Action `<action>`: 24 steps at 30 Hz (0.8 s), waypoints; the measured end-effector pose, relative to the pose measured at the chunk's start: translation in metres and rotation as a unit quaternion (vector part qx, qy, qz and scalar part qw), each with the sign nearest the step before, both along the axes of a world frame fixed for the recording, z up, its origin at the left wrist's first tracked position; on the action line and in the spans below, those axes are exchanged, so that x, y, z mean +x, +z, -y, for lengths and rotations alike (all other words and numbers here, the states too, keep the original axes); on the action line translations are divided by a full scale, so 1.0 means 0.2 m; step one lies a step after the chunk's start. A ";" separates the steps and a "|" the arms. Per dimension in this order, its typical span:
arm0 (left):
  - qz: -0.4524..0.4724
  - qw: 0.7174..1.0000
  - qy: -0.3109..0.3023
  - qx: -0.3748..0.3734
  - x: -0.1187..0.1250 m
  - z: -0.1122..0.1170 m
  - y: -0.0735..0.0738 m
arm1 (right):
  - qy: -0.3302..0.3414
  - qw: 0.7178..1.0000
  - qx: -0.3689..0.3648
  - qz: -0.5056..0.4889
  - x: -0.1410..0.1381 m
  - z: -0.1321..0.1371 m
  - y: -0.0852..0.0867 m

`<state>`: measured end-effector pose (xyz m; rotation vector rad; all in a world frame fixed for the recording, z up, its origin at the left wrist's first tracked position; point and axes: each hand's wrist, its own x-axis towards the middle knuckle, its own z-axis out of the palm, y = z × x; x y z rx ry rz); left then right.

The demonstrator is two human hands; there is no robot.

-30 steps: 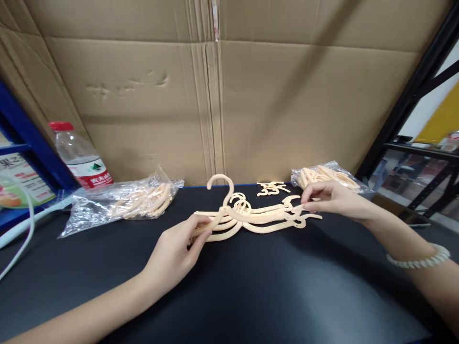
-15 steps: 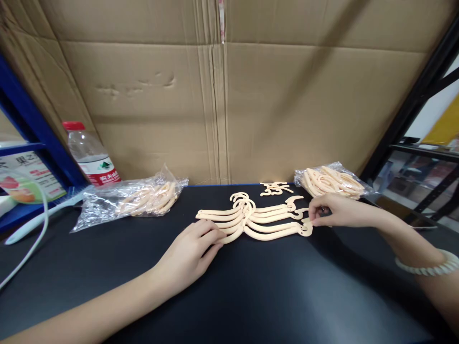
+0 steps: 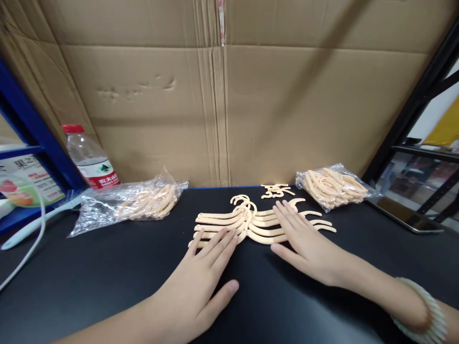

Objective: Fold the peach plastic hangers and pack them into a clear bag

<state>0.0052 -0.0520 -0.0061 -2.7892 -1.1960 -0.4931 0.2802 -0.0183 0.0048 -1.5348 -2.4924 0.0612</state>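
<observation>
A fan of several cream plastic hangers (image 3: 255,220) lies flat on the black table (image 3: 107,277). My left hand (image 3: 201,277) is open, palm down, with its fingertips pressing on the left ends of the hangers. My right hand (image 3: 304,241) is open and flat too, its fingers lying over the right arms of the hangers. A bead bracelet (image 3: 426,317) circles my right wrist. A small loose cream hanger piece (image 3: 275,190) lies just behind the fan.
A clear bag of cream hangers (image 3: 141,203) lies at the back left, another bag (image 3: 333,185) at the back right. A water bottle (image 3: 89,157) stands by a blue shelf post. A cardboard wall (image 3: 229,95) closes the back. A tablet (image 3: 409,217) lies far right.
Both hands let go of the hanger ends and spread flat on top of them. The hangers, earlier lifted with a hook raised, now lie flat and fanned on the table.
</observation>
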 end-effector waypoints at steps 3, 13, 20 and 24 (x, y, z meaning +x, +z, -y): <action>-0.007 1.000 -0.005 -0.016 -0.01 -0.02 0.00 | 0.008 1.000 -0.023 0.017 -0.03 0.01 -0.04; -0.025 0.998 -0.032 -0.042 -0.05 -0.20 0.03 | -0.003 0.999 -0.013 0.037 -0.04 -0.13 -0.06; -0.060 0.992 -0.058 -0.091 -0.07 -0.25 0.09 | -0.021 0.999 0.021 0.038 -0.05 -0.13 -0.07; -0.025 0.996 -0.064 -0.059 -0.07 -0.23 0.08 | 0.027 0.992 0.118 -0.023 -0.03 -0.11 -0.05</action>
